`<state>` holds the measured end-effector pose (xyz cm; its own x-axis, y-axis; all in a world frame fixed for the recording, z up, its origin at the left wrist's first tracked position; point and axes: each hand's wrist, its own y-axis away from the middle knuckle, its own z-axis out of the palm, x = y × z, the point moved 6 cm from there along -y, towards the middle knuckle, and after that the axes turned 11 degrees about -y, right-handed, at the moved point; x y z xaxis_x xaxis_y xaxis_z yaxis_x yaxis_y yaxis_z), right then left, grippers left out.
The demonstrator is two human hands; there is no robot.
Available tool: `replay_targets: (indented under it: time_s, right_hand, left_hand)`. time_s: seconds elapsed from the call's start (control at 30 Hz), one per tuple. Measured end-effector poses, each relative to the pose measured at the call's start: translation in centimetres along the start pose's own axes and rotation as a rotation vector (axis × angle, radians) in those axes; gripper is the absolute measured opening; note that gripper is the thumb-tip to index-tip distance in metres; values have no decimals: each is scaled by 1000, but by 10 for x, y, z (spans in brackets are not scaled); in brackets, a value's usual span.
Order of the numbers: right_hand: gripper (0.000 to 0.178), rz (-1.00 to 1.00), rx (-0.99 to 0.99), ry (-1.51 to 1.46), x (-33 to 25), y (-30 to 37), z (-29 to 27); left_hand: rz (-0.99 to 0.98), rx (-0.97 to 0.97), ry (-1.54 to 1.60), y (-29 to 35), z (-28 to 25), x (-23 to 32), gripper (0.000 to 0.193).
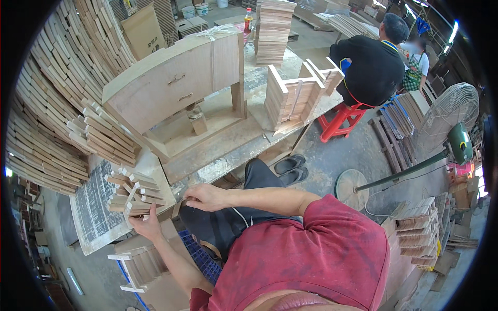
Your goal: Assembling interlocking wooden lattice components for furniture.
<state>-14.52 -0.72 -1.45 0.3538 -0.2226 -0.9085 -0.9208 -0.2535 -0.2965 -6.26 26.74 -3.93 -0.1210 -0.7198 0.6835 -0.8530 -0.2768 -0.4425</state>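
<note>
My left hand (147, 226) is at the near edge of a loose pile of short wooden strips (147, 193), its thumb and fingers closed around the end of a wooden strip (138, 211). Above my thigh, my right hand (205, 198) has its fingers curled together. A small piece of wood (177, 208) shows by its fingertips, but I cannot tell whether they grip it. The strips lie crisscross on the corner of a worn workbench (98, 220).
Beyond my hands stands a wooden frame with a curved panel (171, 85). Tall wooden stacks (57, 98) rise at the left. A slatted assembly (295, 101) sits farther along the bench. A person (371, 67) sits on a red stool (340, 122); a fan (451, 114) stands right.
</note>
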Motion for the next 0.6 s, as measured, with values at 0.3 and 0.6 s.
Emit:
replay_targets:
  time_s: [0.3, 0.6]
  right_hand:
    - [24, 39, -36, -8, 7, -18, -1]
    - [26, 42, -45, -16, 6, -18, -2]
  left_hand:
    - [44, -77, 225, 0, -12, -30, 68]
    - [-102, -64, 220, 7, -50, -42, 42]
